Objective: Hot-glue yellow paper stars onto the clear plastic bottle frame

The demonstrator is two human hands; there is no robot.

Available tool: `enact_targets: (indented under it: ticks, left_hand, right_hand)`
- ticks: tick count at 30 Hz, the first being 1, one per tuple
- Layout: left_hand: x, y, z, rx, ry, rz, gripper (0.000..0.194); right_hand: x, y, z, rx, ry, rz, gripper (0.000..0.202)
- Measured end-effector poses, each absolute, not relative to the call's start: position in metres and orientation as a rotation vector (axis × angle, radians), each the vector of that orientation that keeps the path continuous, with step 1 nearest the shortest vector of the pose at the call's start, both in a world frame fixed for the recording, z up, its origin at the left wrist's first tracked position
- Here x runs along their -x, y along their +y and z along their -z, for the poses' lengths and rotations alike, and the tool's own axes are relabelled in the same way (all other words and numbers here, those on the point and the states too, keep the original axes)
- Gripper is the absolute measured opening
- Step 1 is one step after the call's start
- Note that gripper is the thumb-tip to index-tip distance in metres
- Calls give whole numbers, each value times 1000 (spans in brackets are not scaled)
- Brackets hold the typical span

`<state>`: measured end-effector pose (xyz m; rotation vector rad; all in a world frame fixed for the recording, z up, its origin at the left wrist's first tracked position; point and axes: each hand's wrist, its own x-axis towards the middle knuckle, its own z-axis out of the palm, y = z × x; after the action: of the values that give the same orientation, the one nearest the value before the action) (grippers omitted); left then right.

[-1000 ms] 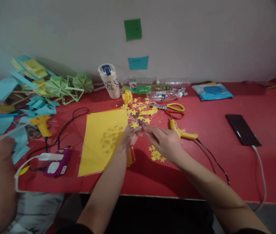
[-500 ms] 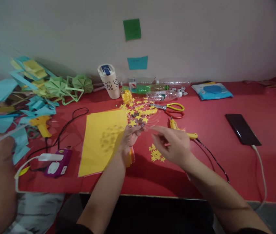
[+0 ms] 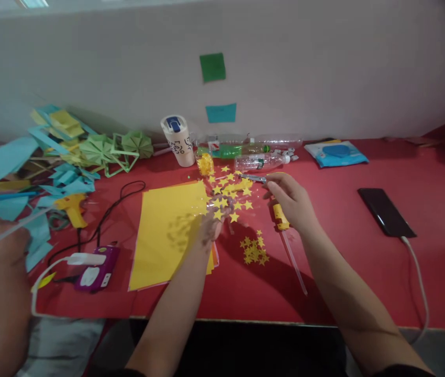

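Note:
My left hand [image 3: 211, 224] is closed round part of a clear object that bears many yellow paper stars [image 3: 224, 195]; its exact shape is blurred. My right hand [image 3: 292, 201] is at the scissors [image 3: 254, 178], its bent fingers over the handles; what lies between its fingertips is hidden. Just below that hand is a yellow glue gun [image 3: 280, 215], a clear glue stick jutting from its back. A pile of loose yellow stars [image 3: 254, 250] sits on the red table [image 3: 246, 301]. Yellow paper sheets [image 3: 159, 230] lie under and left of my left forearm.
Clear bottles [image 3: 259, 162] and a tumbler [image 3: 178, 141] are at the wall. A wipes pack [image 3: 338, 153] and a phone [image 3: 386, 212] are on the right. At left are paper shapes [image 3: 100, 152], another glue gun [image 3: 72, 207], a purple power block [image 3: 97, 269] and another person's hand [image 3: 2, 241].
My right hand has moved away from the starred object, forward and to the right, onto the scissors' handles. The starred object has turned in my left hand. The view has tilted up slightly.

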<state>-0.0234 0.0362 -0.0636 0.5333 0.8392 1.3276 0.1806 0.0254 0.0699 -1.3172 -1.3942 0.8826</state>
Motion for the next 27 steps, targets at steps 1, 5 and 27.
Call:
enact_targets:
  ticks: [1,5,27]
  left_hand:
    - [23,36,68,-530,864,-1351,28]
    - [18,38,74,-537,928,-1431,28]
    - [-3,48,44,-853,960,-1476,42]
  right_hand:
    - [-180,28,-67,1326,-1392,-950,33]
    - [-178,31,-58,1349,-1352,-1215,44]
    - [-158,15,-46,1166,-1198,-1432,43]
